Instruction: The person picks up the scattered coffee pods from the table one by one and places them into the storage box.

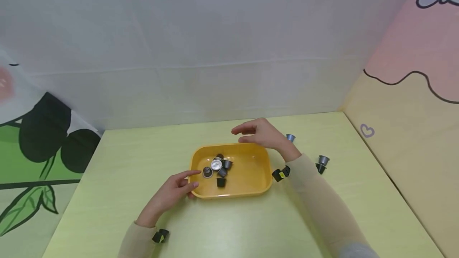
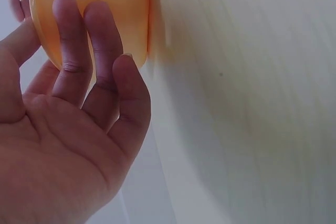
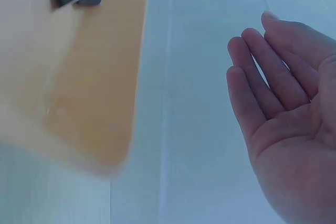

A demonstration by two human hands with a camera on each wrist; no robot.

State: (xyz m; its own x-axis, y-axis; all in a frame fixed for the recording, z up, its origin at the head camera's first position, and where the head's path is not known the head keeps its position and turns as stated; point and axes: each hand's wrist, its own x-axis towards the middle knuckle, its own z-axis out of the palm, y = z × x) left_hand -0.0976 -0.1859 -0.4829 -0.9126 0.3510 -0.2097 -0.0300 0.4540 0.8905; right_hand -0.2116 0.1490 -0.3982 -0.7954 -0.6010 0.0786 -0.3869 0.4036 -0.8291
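A yellow tray (image 1: 251,174) lies on the table with several coffee capsules (image 1: 216,165), dark and silver, in its left half. My left hand (image 1: 175,192) grips the tray's left end. Its thumb and index finger reach over the rim, while other fingers (image 2: 105,45) lie against the outer wall in the left wrist view. Over the far right rim of the tray hovers my right hand (image 1: 259,132), fingers extended and holding nothing. In the right wrist view, the palm of that hand (image 3: 289,108) shows beside the tray, apart from it.
A blue-grey capsule (image 1: 290,137) stands behind my right wrist. Farther right, a grey capsule (image 1: 324,160) and a black one (image 1: 320,168) sit close together near my sleeve. A white cloth wall (image 1: 215,90) rises behind the pale table (image 1: 143,158).
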